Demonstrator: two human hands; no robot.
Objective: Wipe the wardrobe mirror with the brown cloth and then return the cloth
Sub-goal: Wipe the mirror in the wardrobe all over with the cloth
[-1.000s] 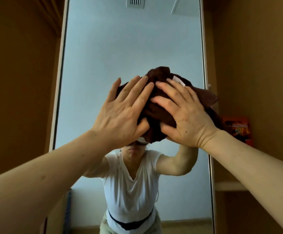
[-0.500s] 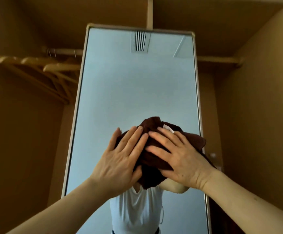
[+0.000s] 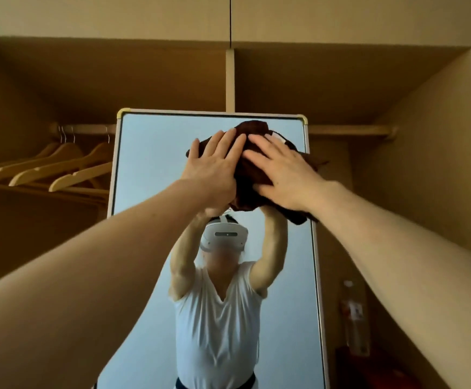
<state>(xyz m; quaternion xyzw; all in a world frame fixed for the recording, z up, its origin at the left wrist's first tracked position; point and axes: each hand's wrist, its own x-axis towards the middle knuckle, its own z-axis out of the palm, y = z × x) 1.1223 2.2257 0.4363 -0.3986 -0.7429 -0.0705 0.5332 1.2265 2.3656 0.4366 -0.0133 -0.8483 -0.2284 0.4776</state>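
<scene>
The tall wardrobe mirror [image 3: 150, 153] stands straight ahead in a pale metal frame. A bunched dark brown cloth [image 3: 249, 178] is pressed flat against the glass close to the mirror's top edge, right of centre. My left hand [image 3: 214, 167] lies on the cloth's left half with fingers spread. My right hand [image 3: 282, 172] covers its right half, fingers pointing up and left. Part of the cloth hangs past the mirror's right edge. My reflection with raised arms fills the lower glass.
Several wooden hangers [image 3: 60, 167] hang on a rail [image 3: 88, 129] left of the mirror. The rail [image 3: 349, 130] continues on the right. A shelf divider [image 3: 230, 80] rises above the mirror. A bottle [image 3: 353, 318] stands low on the right.
Both hands have slid the cloth upward from the middle of the mirror to near its top edge. The view has tilted up, bringing the mirror's top and the upper shelf into sight.
</scene>
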